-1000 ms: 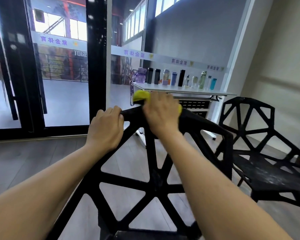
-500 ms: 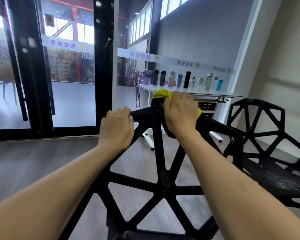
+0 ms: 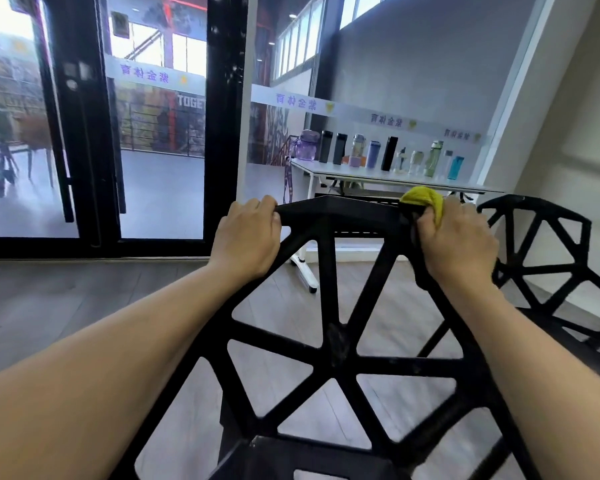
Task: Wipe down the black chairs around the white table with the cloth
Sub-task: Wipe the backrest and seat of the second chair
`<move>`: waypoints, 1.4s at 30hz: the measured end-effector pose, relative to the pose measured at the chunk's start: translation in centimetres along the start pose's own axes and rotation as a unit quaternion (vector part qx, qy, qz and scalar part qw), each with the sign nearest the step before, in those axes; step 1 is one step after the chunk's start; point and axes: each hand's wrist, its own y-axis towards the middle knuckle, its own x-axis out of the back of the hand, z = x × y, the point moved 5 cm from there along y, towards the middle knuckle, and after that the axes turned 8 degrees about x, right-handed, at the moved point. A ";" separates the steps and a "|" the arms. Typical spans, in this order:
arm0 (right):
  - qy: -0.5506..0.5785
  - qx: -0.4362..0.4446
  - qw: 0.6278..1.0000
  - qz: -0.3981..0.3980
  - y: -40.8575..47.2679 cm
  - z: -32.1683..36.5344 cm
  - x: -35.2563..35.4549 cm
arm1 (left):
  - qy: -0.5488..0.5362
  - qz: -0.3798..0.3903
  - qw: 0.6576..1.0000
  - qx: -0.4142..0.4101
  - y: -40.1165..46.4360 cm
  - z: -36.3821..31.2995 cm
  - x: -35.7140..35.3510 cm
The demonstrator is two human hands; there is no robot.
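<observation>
A black chair [image 3: 333, 344] with an open lattice back fills the middle of the view, its back facing me. My left hand [image 3: 246, 237] grips the left end of the top rail, fingers curled over it. My right hand [image 3: 456, 242] holds a yellow cloth [image 3: 425, 199] wrapped over the right end of the same rail, at the upper right corner of the back. Most of the cloth is hidden under my fingers. A second black lattice chair [image 3: 548, 258] stands to the right.
A white table [image 3: 392, 177] behind the chair carries a row of several bottles and tumblers [image 3: 378, 152]. Glass doors with black frames [image 3: 222, 116] fill the left. A white wall closes the right side. Grey wood floor [image 3: 84, 296] lies around the chairs.
My right hand has slid the yellow cloth along the top rail from its middle peak to the right corner. My left hand keeps its grip on the left end.
</observation>
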 end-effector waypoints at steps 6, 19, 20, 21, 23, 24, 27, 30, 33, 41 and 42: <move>-0.004 -0.014 1.000 0.007 -0.6 -0.7 0.7 | -0.229 0.019 0.966 0.115 -6.0 4.3 0.8; 0.245 0.233 0.938 -0.078 -4.6 18.4 -2.1 | -0.113 0.058 0.972 0.199 -13.5 8.3 -0.6; 0.265 0.251 0.927 -0.080 -5.1 21.1 -1.9 | -0.114 0.058 0.971 0.200 -13.4 8.3 -0.6; 0.277 0.263 0.920 -0.084 -5.7 23.4 -1.8 | -0.113 0.061 0.971 0.202 -13.4 8.3 -0.7; 0.286 0.272 0.914 -0.094 -7.5 26.3 -1.8 | -0.114 0.068 0.970 0.203 -13.4 8.5 -0.6; 0.291 0.270 0.912 -0.099 -8.7 26.8 -1.9 | -0.117 0.070 0.969 0.205 -13.4 8.6 -0.5; 0.301 0.298 0.899 -0.112 -13.7 26.6 -2.6 | -0.099 0.080 0.966 0.225 -13.3 8.6 -0.5; 0.274 0.385 0.875 -0.111 -15.5 25.5 -3.0 | -0.071 0.086 0.965 0.237 -13.4 8.3 -0.4; 0.217 0.361 0.898 -0.128 -11.9 22.9 -2.8 | -0.108 0.070 0.967 0.221 -13.5 8.3 -0.2; 0.276 0.184 0.942 -0.058 -16.1 23.1 -3.9 | -0.137 0.073 0.962 0.225 -13.4 8.5 -0.4; 0.278 0.203 0.937 -0.060 -16.4 23.1 -3.8 | -0.138 0.075 0.961 0.228 -13.4 8.5 -0.4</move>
